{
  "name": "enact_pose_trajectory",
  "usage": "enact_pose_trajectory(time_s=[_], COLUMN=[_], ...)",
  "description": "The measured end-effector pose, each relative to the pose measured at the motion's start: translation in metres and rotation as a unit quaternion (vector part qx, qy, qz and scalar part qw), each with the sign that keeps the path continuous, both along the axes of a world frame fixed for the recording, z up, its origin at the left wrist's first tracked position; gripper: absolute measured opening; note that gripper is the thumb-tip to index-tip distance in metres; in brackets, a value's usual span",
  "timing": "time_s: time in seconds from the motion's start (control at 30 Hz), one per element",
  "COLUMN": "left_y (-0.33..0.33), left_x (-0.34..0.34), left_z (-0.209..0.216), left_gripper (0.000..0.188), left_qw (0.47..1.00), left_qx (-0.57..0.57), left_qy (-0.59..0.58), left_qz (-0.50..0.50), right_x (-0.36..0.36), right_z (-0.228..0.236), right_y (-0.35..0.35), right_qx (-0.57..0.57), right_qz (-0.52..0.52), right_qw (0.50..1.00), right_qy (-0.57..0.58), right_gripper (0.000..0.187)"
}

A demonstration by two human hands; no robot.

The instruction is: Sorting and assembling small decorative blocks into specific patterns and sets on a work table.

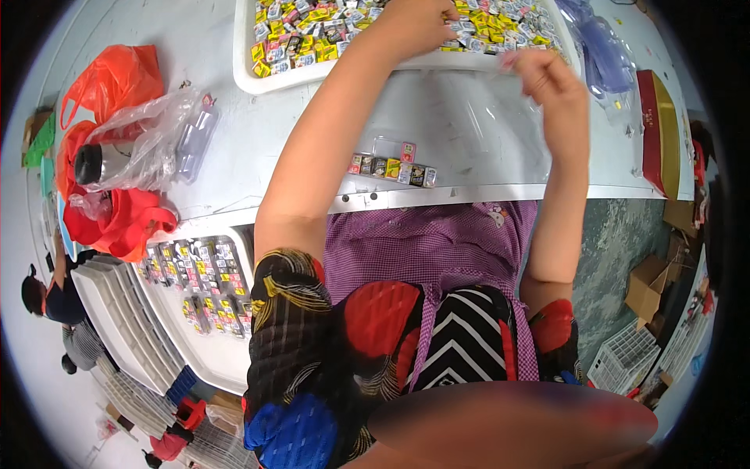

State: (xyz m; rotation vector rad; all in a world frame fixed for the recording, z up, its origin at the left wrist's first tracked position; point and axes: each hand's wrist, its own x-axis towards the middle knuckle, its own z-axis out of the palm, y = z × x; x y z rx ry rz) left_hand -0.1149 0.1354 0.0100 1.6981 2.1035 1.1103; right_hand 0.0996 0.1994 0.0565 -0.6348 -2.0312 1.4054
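My left hand [420,30] reaches over a white tray [244,55] heaped with tiny printed boxes [312,39], yellow, white, black and pink. Its fingers are bent close above the boxes; whatever lies between them is hidden. Just outside the tray's near rim, my right hand [553,87] is raised with the fingers drawn together, blurred by motion. Something pinkish shows at its fingertips, too smeared to name. On the table below both hands lies a clear plastic blister pack [388,147], its row of cells holding several tiny boxes [393,167]. Neither hand touches it.
Red plastic bags [117,82] and a dark-lidded bottle [101,164] sit at the left. Clear empty packs [605,59] lie right of the tray. A red-and-gold box [658,133] stands farther right. Lower left, another white tray [223,367] holds filled packs. Other people are beyond.
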Motion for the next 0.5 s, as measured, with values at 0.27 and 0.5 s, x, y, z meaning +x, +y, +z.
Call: enact_pose_trajectory(time_s=[0.27,0.5], left_y=[0.005,-0.098], left_x=[0.000,0.046], left_z=[0.005,0.079], left_gripper=[0.019,0.015], left_qw=[0.997,0.989], left_qx=[-0.061,0.061], left_qy=[-0.052,-0.103], left_qz=[-0.021,0.082], right_x=[-0.009,-0.014], right_z=[-0.033,-0.049], right_y=[-0.092,-0.101], right_qx=[0.278,0.344], right_qz=[0.203,0.168], right_qw=[0.932,0.908], right_qy=[-0.114,-0.170], right_gripper=[0.009,0.005])
